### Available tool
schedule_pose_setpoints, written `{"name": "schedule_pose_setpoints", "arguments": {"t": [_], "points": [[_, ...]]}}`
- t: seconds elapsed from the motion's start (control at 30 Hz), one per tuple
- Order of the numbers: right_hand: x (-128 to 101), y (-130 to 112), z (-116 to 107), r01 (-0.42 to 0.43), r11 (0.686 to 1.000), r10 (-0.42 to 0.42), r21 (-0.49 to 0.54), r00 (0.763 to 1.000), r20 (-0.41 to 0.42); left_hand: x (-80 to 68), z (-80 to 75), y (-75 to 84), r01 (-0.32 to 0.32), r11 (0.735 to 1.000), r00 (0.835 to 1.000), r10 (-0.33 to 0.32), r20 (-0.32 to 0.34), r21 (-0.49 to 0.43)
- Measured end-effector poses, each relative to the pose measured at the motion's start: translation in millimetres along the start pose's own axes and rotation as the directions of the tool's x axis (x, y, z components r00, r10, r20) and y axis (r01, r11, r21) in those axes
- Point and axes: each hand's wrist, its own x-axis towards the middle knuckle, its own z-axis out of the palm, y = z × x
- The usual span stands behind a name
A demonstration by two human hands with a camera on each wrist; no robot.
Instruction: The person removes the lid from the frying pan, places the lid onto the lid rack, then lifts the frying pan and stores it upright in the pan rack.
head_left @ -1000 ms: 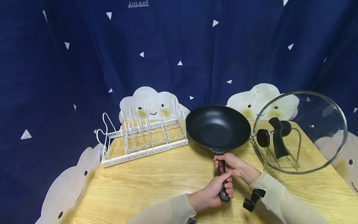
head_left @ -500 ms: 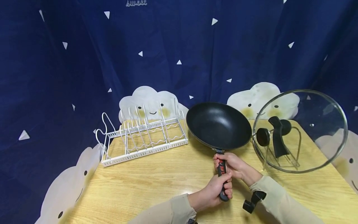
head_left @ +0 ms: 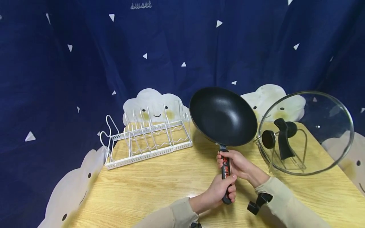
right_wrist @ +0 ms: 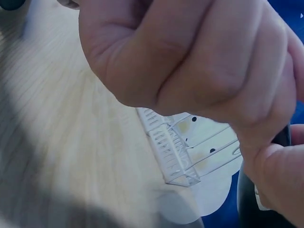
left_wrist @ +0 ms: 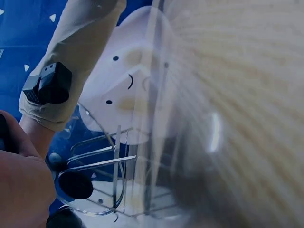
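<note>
My left hand [head_left: 220, 190] was nearest to me, its fingers wrapped around the butt end of the wok's handle [head_left: 226, 172]. Just ahead of it, my right hand [head_left: 235, 163] gripped the same handle higher up, fingers curled tight; the right wrist view showed that fist [right_wrist: 190, 61] closed hard. Both beige sleeves lay low over the wooden table [head_left: 159, 186], and a small black camera [head_left: 258, 202] hung at my right wrist.

Beyond my hands, the black wok [head_left: 223, 116] was off the table, tilted up so its dark inside faced me, held out at the end of its handle between the rack and the lid.

To its right, very near the wok's rim, a glass lid [head_left: 306, 133] with a black knob [head_left: 268, 139] stood on edge in a wire stand [head_left: 288, 158]. To the left, well apart, sat a white wire pan rack [head_left: 148, 136]. Behind everything hung a dark blue curtain [head_left: 85, 63] printed with smiling clouds.

I judged the main risk to be on the right: a small swing of the wok could knock the glass lid off its stand. With all the weight out in front, a loosened grip might also let the wok roll in my hands or drop onto the table.
</note>
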Motion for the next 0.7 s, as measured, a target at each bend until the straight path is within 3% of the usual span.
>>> {"name": "schedule_pose_setpoints", "arguments": {"t": [0.17,0.4,0.5,0.7], "points": [[1.7,-4.7,7.7,0.017,0.996,-0.021,-0.088,0.999,-0.046,-2.9,0.0,4.2,-0.047,0.990,0.996,0.057,-0.070,0.135],[6.0,-8.8,20.7,-0.052,0.959,-0.006,-0.277,0.979,-0.204,-6.3,-7.2,4.6,-0.101,0.939,0.986,0.139,-0.097,0.328],[8.6,-10.9,30.5,-0.105,0.928,-0.005,-0.357,0.956,-0.295,-6.8,-10.6,5.6,-0.120,0.903,0.978,0.179,-0.108,0.413],[16.3,-9.6,44.1,-0.153,0.878,-0.047,-0.453,0.915,-0.401,-4.4,-17.4,7.4,-0.137,0.764,0.951,0.280,-0.133,0.631]]}}
